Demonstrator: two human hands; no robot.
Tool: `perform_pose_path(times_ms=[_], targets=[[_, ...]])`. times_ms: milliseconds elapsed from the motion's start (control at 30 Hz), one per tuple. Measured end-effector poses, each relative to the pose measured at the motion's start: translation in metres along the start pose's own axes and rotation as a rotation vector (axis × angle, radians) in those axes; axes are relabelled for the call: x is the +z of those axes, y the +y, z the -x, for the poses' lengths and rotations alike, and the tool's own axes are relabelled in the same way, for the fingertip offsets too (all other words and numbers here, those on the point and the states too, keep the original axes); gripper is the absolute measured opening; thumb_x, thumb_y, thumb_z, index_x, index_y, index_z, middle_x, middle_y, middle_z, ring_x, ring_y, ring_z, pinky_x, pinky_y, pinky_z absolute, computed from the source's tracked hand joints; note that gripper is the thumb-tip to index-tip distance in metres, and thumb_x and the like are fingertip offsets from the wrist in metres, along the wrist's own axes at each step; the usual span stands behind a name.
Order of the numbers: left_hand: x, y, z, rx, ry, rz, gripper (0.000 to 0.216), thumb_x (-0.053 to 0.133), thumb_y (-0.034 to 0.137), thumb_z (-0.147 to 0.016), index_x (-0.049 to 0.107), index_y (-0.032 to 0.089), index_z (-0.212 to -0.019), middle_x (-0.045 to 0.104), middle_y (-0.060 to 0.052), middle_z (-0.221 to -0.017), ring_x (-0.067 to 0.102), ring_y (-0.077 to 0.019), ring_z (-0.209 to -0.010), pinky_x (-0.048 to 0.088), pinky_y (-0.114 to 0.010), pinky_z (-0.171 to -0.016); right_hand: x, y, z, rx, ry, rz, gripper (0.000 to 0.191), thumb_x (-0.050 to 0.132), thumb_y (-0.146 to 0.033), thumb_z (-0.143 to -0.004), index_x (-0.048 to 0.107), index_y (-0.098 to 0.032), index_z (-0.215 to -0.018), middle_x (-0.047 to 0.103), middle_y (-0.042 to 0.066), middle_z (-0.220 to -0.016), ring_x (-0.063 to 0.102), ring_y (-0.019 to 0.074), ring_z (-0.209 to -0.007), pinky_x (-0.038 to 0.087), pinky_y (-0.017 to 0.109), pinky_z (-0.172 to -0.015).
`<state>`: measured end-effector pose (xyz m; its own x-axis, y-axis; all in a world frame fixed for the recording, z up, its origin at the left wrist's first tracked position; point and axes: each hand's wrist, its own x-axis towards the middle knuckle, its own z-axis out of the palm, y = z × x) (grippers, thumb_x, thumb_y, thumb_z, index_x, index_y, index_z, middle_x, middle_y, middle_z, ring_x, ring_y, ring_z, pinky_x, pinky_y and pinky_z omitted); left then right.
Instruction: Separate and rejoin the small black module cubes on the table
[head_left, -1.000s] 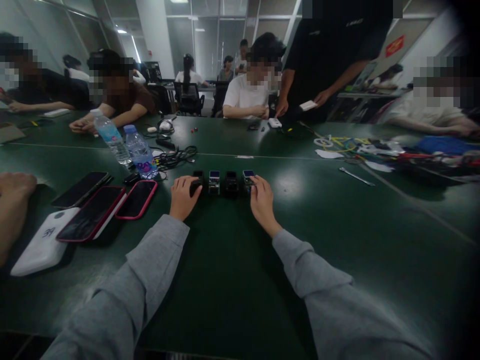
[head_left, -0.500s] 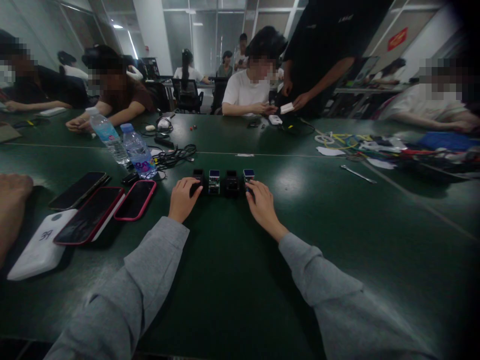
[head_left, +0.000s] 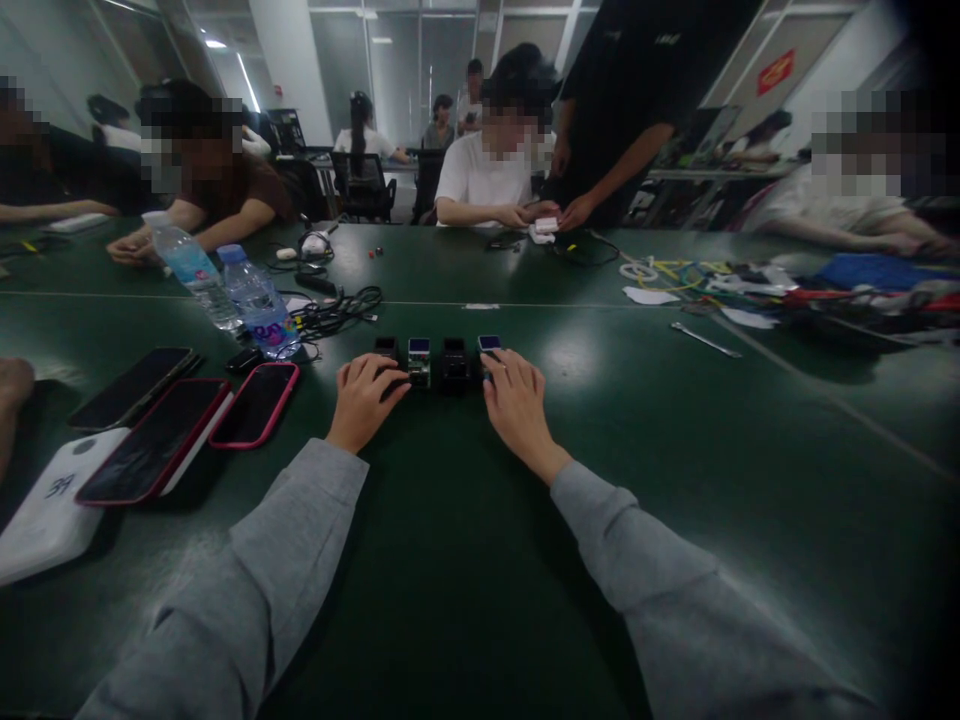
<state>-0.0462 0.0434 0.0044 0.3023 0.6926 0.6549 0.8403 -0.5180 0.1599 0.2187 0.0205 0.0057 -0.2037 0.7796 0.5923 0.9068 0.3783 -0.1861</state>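
Several small box-shaped devices stand in a row on the green table. My left hand (head_left: pixel 362 398) lies in front of a black device (head_left: pixel 385 345) and hides most of it. Its finger and thumb tips are apart, reaching the left side of a device with a blue screen and bare green circuit board (head_left: pixel 419 362). Right of that stands another black device (head_left: pixel 454 363), which neither hand touches. At the row's right end, my right hand (head_left: pixel 517 398) has its fingers closed around the lower part of a small blue-screened device (head_left: pixel 489 343); the grip itself is partly hidden.
Phones (head_left: pixel 255 405), a white power bank marked 39 (head_left: pixel 56 500) and plastic water bottles (head_left: pixel 261 310) are at the left. Black cables (head_left: pixel 345 312) lie behind. A wrench (head_left: pixel 705 340) and a heap of cables (head_left: pixel 750 285) are at the right. Other people sit opposite.
My left fingertips have shifted from the black device to the circuit-board device. My right hand stays at the end device. The view has turned slightly, moving the scene left.
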Motion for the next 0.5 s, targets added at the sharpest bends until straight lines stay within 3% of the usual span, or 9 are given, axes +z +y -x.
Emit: perform_pose_path(times_ms=[167,300,500], targets=[[0.0,0.003,0.0,0.122,-0.067,0.007,0.02,0.058,0.033,-0.093,0.067,0.028,-0.11,0.067,-0.004,-0.116,0.051,-0.027,-0.12,0.033,-0.048,-0.098,-0.005,-0.017,0.001,-0.205,-0.125,0.017,0.042,0.033,-0.022,-0.102,0.043,-0.02,-0.143,0.04,0.007,-0.15,0.028,0.0223,-0.142,0.018,0.05,-0.117],[0.002,0.001,0.0,0.118,-0.091,0.02,0.022,0.058,0.032,-0.093,0.066,0.029,-0.113,0.068,-0.003,-0.116,0.052,-0.0266,-0.119,0.034,-0.048,-0.097,0.001,-0.014,0.002,-0.167,-0.159,-0.01,0.039,0.034,-0.025,-0.102,0.048,-0.023,-0.138,0.044,0.007,-0.147,0.032,0.0238,-0.14,0.017,0.054,-0.116],[0.001,0.003,0.0,0.105,-0.099,0.029,0.023,0.058,0.033,-0.093,0.066,0.031,-0.115,0.067,-0.004,-0.117,0.052,-0.0273,-0.119,0.035,-0.048,-0.097,0.002,-0.01,0.003,-0.142,-0.178,-0.046,0.04,0.034,-0.026,-0.102,0.045,-0.024,-0.141,0.04,0.006,-0.15,0.031,0.0239,-0.141,0.016,0.055,-0.116]])
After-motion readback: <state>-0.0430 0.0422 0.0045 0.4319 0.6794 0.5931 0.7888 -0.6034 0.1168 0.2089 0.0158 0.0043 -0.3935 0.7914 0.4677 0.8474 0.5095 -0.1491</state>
